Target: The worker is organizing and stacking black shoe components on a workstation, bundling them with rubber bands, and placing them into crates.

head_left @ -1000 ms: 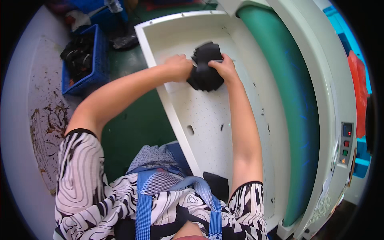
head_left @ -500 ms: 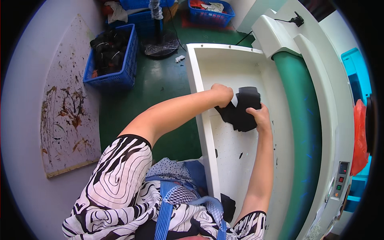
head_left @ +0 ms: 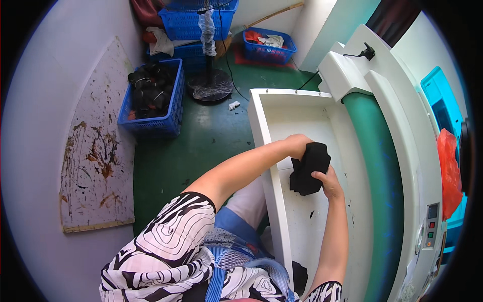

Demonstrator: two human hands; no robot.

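A small stack of black fabric pieces [head_left: 309, 170] is held between my two hands above the white tray [head_left: 290, 236]. My left hand [head_left: 300, 145] grips the stack's far left edge; most of its fingers are hidden. On the near right side, my right hand [head_left: 329, 183] is closed round the stack, its thumb lying on top and the other fingers underneath. More black material [head_left: 299, 278] lies low in the tray, beside my right forearm.
Right of the tray runs a green roller [head_left: 375, 166] in a white machine with a small control panel [head_left: 431, 225]. A blue crate of black items [head_left: 151, 121] and a wrapped stand [head_left: 210, 83] are on the green floor. A stained board [head_left: 95, 171] leans at left.
The black pieces were spread between my hands and are now gathered into a more compact stack. My left hand has come closer to my right. The whole view has shifted.
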